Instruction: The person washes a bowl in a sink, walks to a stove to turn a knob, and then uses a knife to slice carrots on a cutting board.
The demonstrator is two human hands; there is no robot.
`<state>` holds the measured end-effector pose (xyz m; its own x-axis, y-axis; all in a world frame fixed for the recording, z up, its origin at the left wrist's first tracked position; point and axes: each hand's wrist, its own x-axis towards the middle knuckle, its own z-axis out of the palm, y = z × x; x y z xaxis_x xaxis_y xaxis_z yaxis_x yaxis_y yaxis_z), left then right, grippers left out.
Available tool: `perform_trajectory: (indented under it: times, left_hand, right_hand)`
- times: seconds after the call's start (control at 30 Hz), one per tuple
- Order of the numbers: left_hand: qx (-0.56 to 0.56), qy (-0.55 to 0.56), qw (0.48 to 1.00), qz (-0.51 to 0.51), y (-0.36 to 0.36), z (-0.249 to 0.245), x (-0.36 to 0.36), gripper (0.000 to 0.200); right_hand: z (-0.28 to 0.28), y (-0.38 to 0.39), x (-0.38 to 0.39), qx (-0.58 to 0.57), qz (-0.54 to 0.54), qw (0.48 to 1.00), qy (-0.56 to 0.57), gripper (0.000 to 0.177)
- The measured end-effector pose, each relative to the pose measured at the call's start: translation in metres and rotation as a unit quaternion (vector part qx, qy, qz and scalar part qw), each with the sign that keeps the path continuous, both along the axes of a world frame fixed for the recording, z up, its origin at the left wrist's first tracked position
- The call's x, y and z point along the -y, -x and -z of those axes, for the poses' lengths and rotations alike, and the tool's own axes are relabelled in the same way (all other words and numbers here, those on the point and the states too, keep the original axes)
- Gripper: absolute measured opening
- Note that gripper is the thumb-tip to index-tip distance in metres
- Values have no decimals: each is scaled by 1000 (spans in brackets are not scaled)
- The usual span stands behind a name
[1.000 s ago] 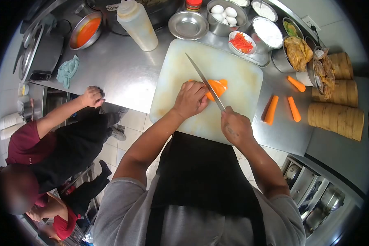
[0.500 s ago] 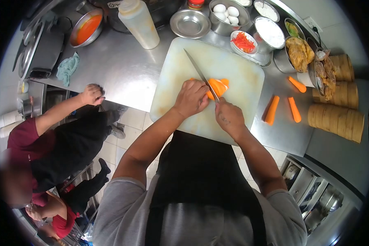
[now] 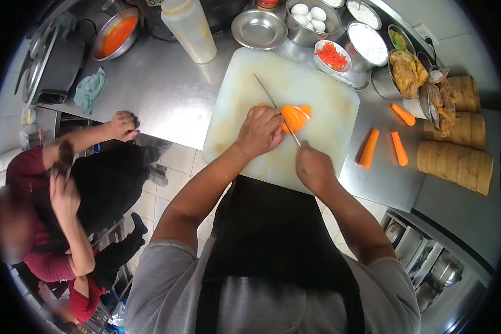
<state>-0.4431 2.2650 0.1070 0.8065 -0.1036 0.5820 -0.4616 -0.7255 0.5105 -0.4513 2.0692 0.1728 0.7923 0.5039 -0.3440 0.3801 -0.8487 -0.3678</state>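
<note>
On a white cutting board (image 3: 328, 111) lies a carrot (image 3: 296, 118), partly cut into thin overlapping slices. My left hand (image 3: 260, 132) presses on the carrot's uncut end with curled fingers. The handle of a knife is wrapped in my right hand (image 3: 315, 167). Its long blade (image 3: 266, 89) points up and left across the board, beside my left fingertips, and passes in front of the slices. Three peeled carrots, one of them the nearest carrot (image 3: 369, 149), lie on the steel counter right of the board.
Behind the board stand a squeeze bottle (image 3: 190, 33), an empty steel dish (image 3: 259, 29), a pot of eggs (image 3: 313, 25) and a bowl of red shreds (image 3: 333, 56). Bamboo steamers (image 3: 455, 166) are at the right. At the left, a co-worker's hand (image 3: 122, 126) rests on the counter edge.
My right hand has moved slightly down and right, drawing the knife back with it. My left hand stays in place. A co-worker's other arm has risen at the left.
</note>
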Motion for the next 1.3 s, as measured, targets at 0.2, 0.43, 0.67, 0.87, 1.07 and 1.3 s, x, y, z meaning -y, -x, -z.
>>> perform_trajectory:
  times: [0.2,0.43,0.67,0.87,1.07,1.3]
  left_hand:
    - [-1,13,1000,2,-3,-3,-2,26]
    - [0,11,1000,3,-1,-1,-1,26]
    - [-7,21,1000,7,2,-2,-3,23]
    - [-18,29,999,12,2,-3,-6,22]
    - [5,15,1000,-1,-5,-4,-1,20]
    - [9,19,1000,-1,-5,-2,-3,21]
  right_hand:
    - [-14,-15,-15,23,30,999,-4,20]
    - [-65,7,5,-35,-12,997,69,12]
    - [13,-9,-13,40,-12,998,-42,12]
    - [-9,-17,-13,31,29,999,-16,20]
    - [-63,2,0,-11,10,999,43,15]
    - [-40,6,17,-16,-28,999,-21,14]
